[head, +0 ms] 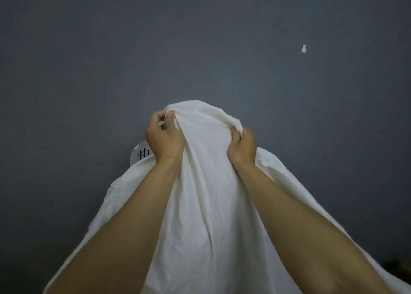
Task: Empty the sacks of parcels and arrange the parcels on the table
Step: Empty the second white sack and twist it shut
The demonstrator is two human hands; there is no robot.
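Two bare forearms reach up from the near bottom corners and draw closer together toward the middle of the view. Between and beneath them hangs a white cloth sack point(206, 204), its fabric spreading wide toward the near edge and narrowing upward to a bunched top. The left hand point(163, 135) has its fingers curled tight round a gathered fold at the sack's upper left, thumb pressed against the cloth. The right hand point(242, 148) likewise grips a fistful of fabric at the upper right, fingers wrapped over the edge. The sack is held raised in front of the camera; what it contains cannot be told. Just left of the left wrist, a white label point(141, 153) with a black printed character peeks out from behind the cloth. Beyond everything stands a plain dark grey wall point(200, 37), bearing a small white mark point(303, 48) at upper right.
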